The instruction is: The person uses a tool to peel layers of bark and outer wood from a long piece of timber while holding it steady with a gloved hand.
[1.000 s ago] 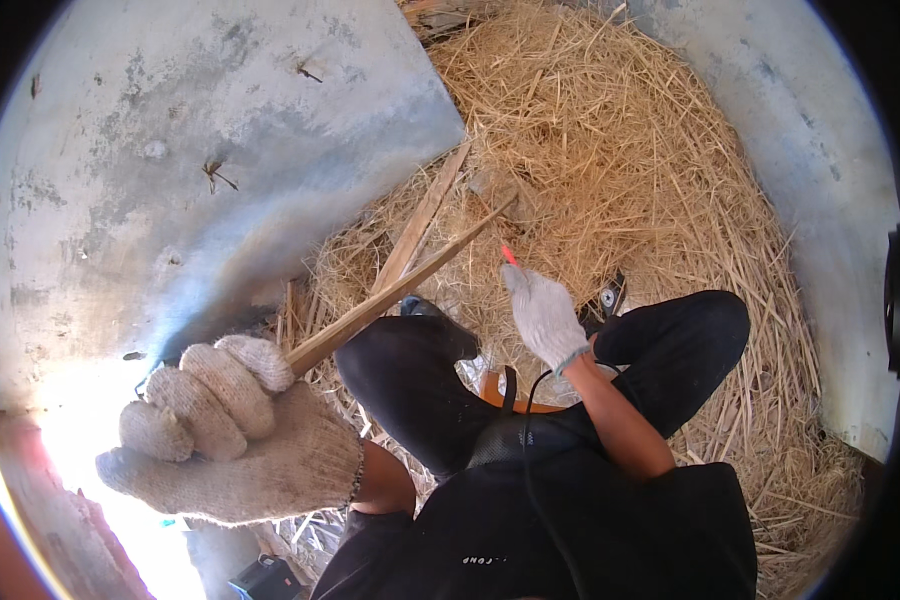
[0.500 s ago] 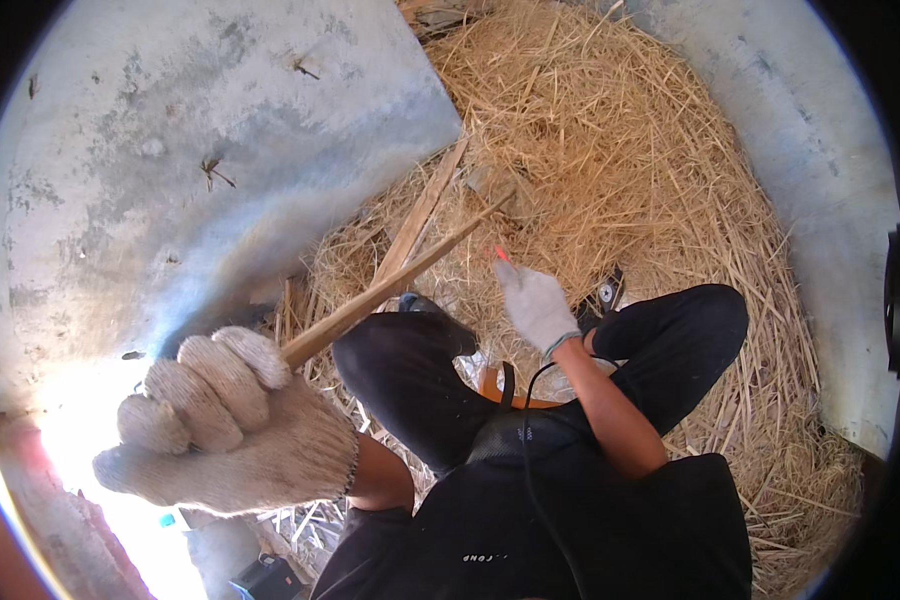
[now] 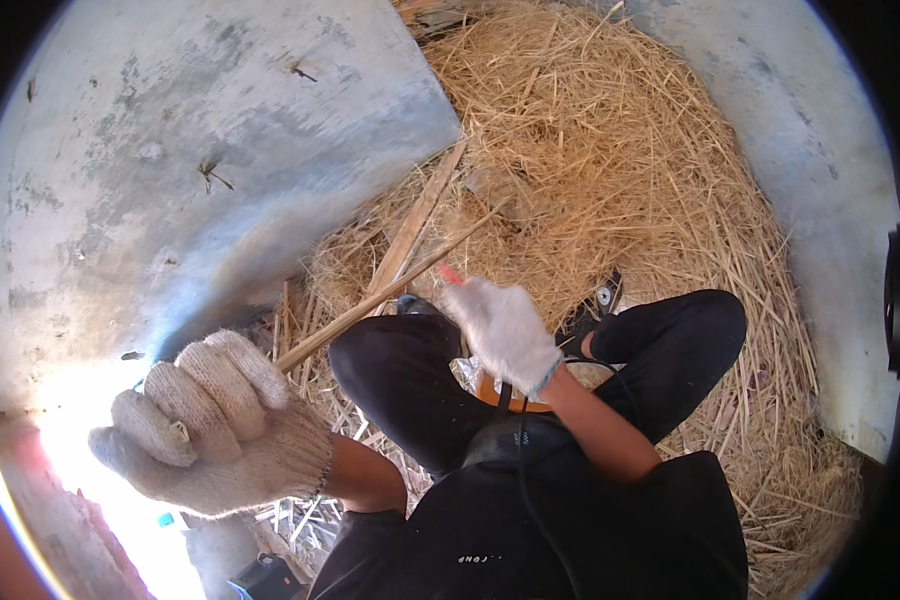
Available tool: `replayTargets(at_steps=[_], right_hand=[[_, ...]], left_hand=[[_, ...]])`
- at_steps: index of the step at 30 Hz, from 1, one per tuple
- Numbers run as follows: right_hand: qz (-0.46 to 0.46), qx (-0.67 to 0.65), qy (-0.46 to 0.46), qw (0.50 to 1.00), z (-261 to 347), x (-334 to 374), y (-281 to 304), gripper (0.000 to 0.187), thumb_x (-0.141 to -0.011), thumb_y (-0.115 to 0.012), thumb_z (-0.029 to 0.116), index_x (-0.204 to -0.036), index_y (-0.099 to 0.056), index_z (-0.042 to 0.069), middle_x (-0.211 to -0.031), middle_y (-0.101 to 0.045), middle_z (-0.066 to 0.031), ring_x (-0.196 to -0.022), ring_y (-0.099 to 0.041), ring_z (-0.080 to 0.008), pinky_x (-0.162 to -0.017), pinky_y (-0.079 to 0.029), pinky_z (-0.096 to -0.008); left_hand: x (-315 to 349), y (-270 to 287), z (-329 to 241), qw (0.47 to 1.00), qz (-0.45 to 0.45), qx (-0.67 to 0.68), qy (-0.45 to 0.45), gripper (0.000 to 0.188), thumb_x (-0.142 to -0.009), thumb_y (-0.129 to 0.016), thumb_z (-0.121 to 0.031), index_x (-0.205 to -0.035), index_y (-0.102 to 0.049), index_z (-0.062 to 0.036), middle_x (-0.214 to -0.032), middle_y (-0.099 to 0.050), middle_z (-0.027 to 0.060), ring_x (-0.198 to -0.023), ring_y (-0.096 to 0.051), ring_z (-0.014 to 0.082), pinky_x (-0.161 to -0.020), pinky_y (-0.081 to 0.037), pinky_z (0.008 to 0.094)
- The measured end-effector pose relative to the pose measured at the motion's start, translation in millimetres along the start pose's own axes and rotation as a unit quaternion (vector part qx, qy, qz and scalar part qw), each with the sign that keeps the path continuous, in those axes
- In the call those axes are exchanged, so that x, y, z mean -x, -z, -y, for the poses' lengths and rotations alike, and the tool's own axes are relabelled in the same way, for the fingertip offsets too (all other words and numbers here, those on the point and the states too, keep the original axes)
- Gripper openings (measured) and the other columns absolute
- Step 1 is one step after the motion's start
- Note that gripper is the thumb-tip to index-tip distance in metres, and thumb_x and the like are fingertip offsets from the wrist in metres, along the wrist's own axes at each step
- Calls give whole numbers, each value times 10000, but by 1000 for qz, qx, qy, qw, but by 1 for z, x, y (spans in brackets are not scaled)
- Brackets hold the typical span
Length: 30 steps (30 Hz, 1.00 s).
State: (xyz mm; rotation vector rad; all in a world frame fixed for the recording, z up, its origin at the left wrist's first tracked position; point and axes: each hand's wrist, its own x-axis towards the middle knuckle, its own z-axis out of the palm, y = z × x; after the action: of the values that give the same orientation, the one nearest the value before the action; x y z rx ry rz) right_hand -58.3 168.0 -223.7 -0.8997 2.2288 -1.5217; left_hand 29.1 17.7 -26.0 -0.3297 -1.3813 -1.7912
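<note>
In a knitted, off-white glove, my left hand (image 3: 215,425) is closed round the thick end of a long wooden strip (image 3: 370,303). The strip slants up to the right and tapers to a thin tip over the straw-like shavings. My right hand (image 3: 508,328), gloved too, has its fingers curled close to the strip's middle. A small orange-red piece (image 3: 451,274) sticks out past its fingers, right by the strip; the rest of that thing is hidden by the glove. Whether it touches the strip I cannot tell.
A deep heap of pale shavings (image 3: 610,150) spreads in front and to the right. A flat wooden board (image 3: 420,215) lies beyond my left knee. Stained grey walls (image 3: 170,120) stand close on both sides. A black box-like object (image 3: 267,577) sits at lower left.
My right hand has moved left and slightly down, bringing the orange-red piece closer to the strip. My left hand has shifted slightly left; the strip has turned a little in its grip.
</note>
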Motion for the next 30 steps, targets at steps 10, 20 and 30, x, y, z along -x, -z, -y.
replayTargets(at_steps=[10, 20, 30], right_hand=[[-44, 50, -262, 963, -137, 1, -11, 688, -1023, -284, 590, -1007, -658, 13, -971, -665, -310, -979, -622, -508, -869, -484, -552], [72, -168, -27, 983, 83, 15, 6, 266, -989, -614, 290, -960, -614, 25, -607, -560, -197, -580, -628, -389, -518, -439, -442], [-48, -6, 53, 997, 41, 18, -40, 274, -977, -635, 291, -872, -606, 39, -598, -584, -158, -536, -614, -379, -487, -448, -451]], left_hand=[[-8, 18, 10, 1000, 13, 4, -8, 541, -1075, -267, -419, -684, -496, -124, -499, -464, 39, -373, -453, 173, -388, -495, 370], [-11, 32, 0, 995, 95, -13, 3, 506, -1064, -301, -407, -697, -519, -136, -507, -503, 13, -349, -467, 139, -333, -488, 314], [-1, 56, 0, 987, 141, 72, -27, 497, -1072, -284, -339, -695, -520, -117, -503, -490, 27, -370, -438, 140, -409, -528, 351]])
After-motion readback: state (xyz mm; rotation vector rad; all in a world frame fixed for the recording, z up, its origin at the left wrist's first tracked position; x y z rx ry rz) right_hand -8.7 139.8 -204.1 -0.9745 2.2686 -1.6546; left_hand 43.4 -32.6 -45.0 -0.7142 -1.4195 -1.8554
